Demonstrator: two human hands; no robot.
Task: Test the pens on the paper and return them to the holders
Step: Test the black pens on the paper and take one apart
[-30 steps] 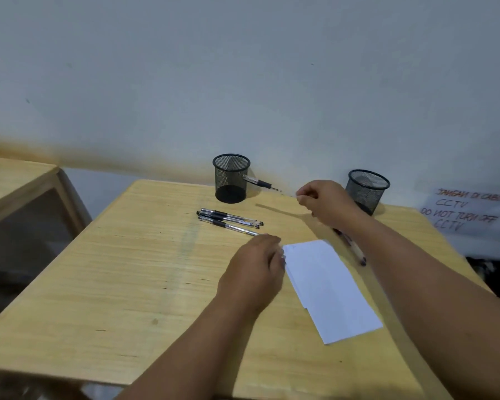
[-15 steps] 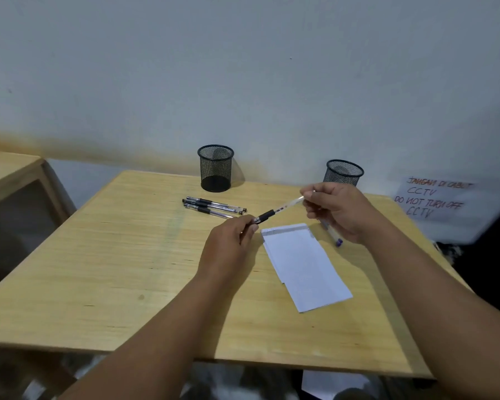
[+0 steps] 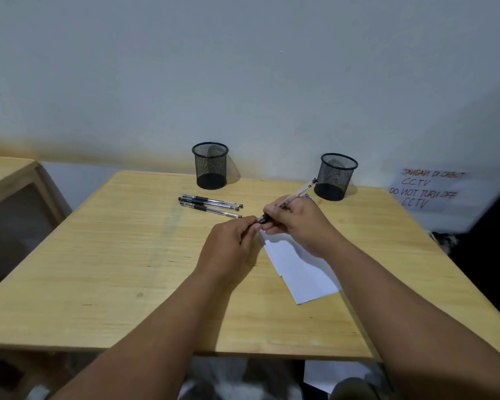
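Head cam: both hands meet over the top edge of the paper mid-table. The right hand pinches a pen, its back end pointing toward 1 o'clock at the right holder. The left hand pinches the pen's dark tip end. Three more pens lie flat at 11 o'clock, just below the left holder.

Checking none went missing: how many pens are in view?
5, perhaps: three pens lie together before the left holder, one pen is in the right hand, and one purple-tipped shows behind it.
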